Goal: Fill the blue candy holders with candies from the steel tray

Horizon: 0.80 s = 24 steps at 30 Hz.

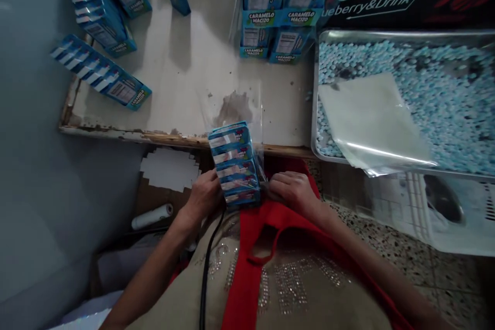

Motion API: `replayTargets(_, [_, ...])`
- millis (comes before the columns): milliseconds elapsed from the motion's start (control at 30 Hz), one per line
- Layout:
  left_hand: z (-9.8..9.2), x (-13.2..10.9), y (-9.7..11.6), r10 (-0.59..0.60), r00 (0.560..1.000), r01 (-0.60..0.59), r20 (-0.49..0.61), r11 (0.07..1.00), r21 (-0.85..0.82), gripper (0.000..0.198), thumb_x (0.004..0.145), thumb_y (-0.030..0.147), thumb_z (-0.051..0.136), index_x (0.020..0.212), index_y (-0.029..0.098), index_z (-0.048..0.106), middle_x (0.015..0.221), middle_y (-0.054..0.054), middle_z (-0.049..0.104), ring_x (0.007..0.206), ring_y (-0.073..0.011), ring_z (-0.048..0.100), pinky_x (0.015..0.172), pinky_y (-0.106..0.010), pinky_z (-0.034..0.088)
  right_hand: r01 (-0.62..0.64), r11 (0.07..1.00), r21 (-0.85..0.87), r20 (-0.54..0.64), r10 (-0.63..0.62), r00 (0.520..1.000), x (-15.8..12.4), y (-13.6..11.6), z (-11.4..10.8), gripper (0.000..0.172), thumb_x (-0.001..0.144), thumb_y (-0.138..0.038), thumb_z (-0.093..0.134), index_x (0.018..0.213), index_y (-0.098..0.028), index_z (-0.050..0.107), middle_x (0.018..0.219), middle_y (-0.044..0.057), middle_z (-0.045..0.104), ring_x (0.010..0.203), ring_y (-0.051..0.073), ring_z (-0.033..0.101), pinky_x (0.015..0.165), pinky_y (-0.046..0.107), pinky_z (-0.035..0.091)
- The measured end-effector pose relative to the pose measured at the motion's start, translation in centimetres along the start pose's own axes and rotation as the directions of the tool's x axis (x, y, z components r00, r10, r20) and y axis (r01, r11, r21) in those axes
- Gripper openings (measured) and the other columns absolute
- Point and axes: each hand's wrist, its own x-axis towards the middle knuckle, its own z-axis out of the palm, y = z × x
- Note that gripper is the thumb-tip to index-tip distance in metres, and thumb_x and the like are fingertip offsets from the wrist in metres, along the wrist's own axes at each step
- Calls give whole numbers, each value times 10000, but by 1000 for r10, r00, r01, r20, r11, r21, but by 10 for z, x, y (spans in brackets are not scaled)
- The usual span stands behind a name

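Observation:
A stack of blue candy boxes (235,165) sits inside a clear plastic bag (257,108) at the table's front edge, close to my body. My left hand (207,190) is closed at the stack's lower left side, fingers curled against the bag. On the other side, my right hand (292,188) pinches the bag's plastic near the lower right corner of the stack. The fingertips of both hands are partly hidden, and the bag's far end lies flat over the table.
Rows of blue boxes (102,69) stand at the table's left. Bagged boxes (266,15) lie at the back. A metal tray (315,113) of small blue and white candies stands right, with clear bags (375,118) on it. A worn wooden edge (174,138) borders the table (166,82).

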Motion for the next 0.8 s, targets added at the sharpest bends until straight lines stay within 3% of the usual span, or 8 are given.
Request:
replayTargets(100, [11,-7,16,-242,970,220,5,872,-438,368,1017,476,549,1067,200,786,1147,-134,786,1137,-277,718,1006,-433,600,-122,977,175,-21,128,992,-1,0,5,129,1018,-222,602,1054,-229,725,1141,89,769,1019,197,738,847,311,590])
replayTargets(200, [14,-6,33,-437,896,371,83,631,-682,432,963,599,615,1049,195,740,1003,-89,784,986,-262,738,948,-427,619,-196,904,381,7,209,978,5,-5,14,687,984,-200,576,1642,-277,394,1677,148,501,1538,261,535,1152,460,584])
replayTargets(267, [9,0,43,-526,847,418,72,577,-702,432,953,620,627,1046,205,703,939,-53,763,918,-236,717,892,-389,615,-180,880,439,12,195,981,14,-9,21,868,951,-139,538,1735,-295,200,1730,132,446,1607,261,458,1247,510,524])
replayTargets(367, [-7,15,47,-605,795,425,-56,620,-659,375,1012,591,563,980,227,646,841,-6,704,829,-189,663,773,-302,578,-193,858,475,-68,254,965,31,-9,25,862,940,-130,542,1734,-256,233,1700,155,493,1576,295,504,1267,544,503])
replayTargets(533, [-43,31,26,-527,850,428,-21,713,-556,412,987,594,637,859,202,652,739,-7,690,717,-173,661,675,-264,546,-317,822,473,-83,399,913,42,6,12,804,925,-140,579,1689,-257,359,1578,156,626,1435,316,640,1180,545,572])
replayTargets(600, [-56,29,11,-479,878,402,9,725,-559,463,887,625,766,1006,180,718,901,-59,780,832,-211,748,756,-297,602,-358,823,441,-58,424,904,38,10,11,872,894,-188,679,1697,-272,350,1607,169,595,1431,349,638,1145,543,595])
replayTargets(700, [-67,34,-14,-309,946,212,-94,814,-540,1058,633,630,979,1505,187,577,1492,-218,670,1370,-362,677,1099,-447,594,-390,808,443,-8,438,899,37,8,23,1184,788,-294,876,1749,-278,184,1684,209,496,1470,400,598,1131,585,599])
replayTargets(800, [-67,53,-29,-73,997,49,-36,893,-448,1449,504,627,1039,1702,197,345,1731,-272,391,1611,-440,410,1296,-563,422,-411,820,398,-12,453,892,46,-1,39,1238,777,-313,897,1753,-267,137,1683,224,490,1511,413,557,1161,634,561])
